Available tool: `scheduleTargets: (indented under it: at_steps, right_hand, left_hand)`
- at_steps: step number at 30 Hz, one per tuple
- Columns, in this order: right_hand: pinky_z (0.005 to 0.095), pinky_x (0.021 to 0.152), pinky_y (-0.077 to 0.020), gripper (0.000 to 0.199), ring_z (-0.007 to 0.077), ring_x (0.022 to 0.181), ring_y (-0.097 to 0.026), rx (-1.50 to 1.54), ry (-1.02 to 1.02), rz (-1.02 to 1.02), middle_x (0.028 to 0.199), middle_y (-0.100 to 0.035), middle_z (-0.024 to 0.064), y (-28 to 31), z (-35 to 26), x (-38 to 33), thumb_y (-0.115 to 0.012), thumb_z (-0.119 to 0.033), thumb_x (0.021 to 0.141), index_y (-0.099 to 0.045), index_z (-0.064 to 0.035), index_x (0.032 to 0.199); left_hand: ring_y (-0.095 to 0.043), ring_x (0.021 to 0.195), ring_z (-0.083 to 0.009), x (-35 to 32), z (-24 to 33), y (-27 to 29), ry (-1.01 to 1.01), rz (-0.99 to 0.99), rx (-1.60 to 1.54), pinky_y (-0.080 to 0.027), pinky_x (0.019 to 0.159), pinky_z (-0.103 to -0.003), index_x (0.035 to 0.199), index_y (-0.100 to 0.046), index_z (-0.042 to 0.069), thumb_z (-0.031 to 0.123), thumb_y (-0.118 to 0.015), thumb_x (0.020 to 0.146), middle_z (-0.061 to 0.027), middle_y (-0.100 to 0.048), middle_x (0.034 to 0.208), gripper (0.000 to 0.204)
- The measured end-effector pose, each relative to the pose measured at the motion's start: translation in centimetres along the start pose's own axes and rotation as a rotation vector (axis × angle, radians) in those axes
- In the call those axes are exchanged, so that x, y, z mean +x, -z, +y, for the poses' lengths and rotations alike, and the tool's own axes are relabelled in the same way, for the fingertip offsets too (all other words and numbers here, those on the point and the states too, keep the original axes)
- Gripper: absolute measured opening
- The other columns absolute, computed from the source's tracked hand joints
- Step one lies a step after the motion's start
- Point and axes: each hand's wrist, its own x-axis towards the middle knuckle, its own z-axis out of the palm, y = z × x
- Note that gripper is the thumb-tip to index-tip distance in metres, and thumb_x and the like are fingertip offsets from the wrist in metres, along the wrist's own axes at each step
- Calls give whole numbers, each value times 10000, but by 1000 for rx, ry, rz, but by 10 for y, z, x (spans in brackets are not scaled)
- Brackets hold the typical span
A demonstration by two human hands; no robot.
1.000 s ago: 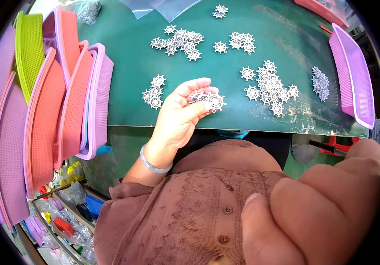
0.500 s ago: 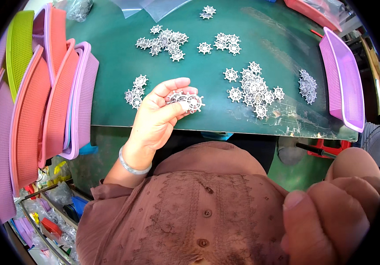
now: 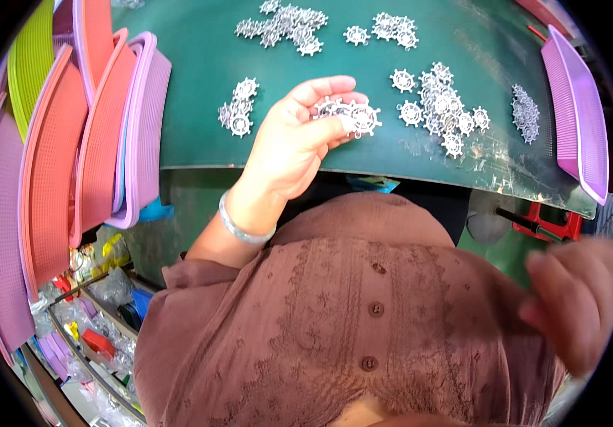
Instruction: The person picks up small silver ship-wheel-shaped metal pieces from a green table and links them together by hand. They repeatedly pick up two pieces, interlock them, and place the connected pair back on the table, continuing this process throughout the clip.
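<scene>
Silver wheel charms (image 3: pixel 353 116), left fingers (image 3: pixel 335 128) pinching

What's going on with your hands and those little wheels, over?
Left hand holds a few wheel charms over the green table. Right hand low by the shirt, blurred, looks empty. More charms loose on the table, nothing blocking.

Left hand (image 3: pixel 299 139) raised, fingers curled
</scene>
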Motion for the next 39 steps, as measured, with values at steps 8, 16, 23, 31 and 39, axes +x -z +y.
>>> scheduleTargets:
  at_steps: [8, 16, 23, 31, 39]
  right_hand:
    - [299, 518, -436, 260, 233, 543, -549, 469, -274, 795, 632, -552, 112, -111, 78, 71, -642, -111, 729, -548, 1, 944]
    - [175, 519, -423, 223, 49, 592, -509, 1272, -259, 944, 730, -561, 15, -133, 90, 98, -576, -120, 821, -535, 6, 1001]
    - [181, 501, -426, 188, 65, 574, -524, 1369, -254, 1007, 722, -580, 40, -144, 97, 109, -555, -105, 829, -551, 5, 981]
    - [185, 489, -423, 192, 68, 556, -520, 1444, -248, 986, 713, -591, 50, -148, 100, 116, -542, -80, 818, -551, 31, 975]
    - [185, 490, -428, 194, 77, 560, -529, 1471, -277, 916, 727, -592, 57, -149, 101, 120, -518, -69, 836, -537, 32, 1001]
  left_hand:
    - [-570, 925, -175, 9, -10, -13, 32, -19, 13, -475, 812, -294, 1140, -473, 7, -26, -543, 788, -129, -573, 1032, 360]
    - [-579, 865, -160, 18, -20, -27, 36, 1, -4, -486, 759, -256, 1087, -488, -5, -50, -572, 765, -117, -572, 1000, 336]
    - [-569, 890, -173, 17, -22, -21, 42, -2, -29, -472, 792, -288, 1094, -486, 2, -58, -566, 764, -122, -567, 1005, 345]
    - [-553, 938, -192, 13, -20, -9, 49, 3, -80, -464, 841, -314, 1117, -466, -19, -73, -537, 766, -150, -545, 1046, 362]
    - [-551, 949, -201, 11, -21, 0, 70, -5, -109, -461, 849, -326, 1128, -456, -25, -63, -529, 772, -150, -548, 1051, 365]
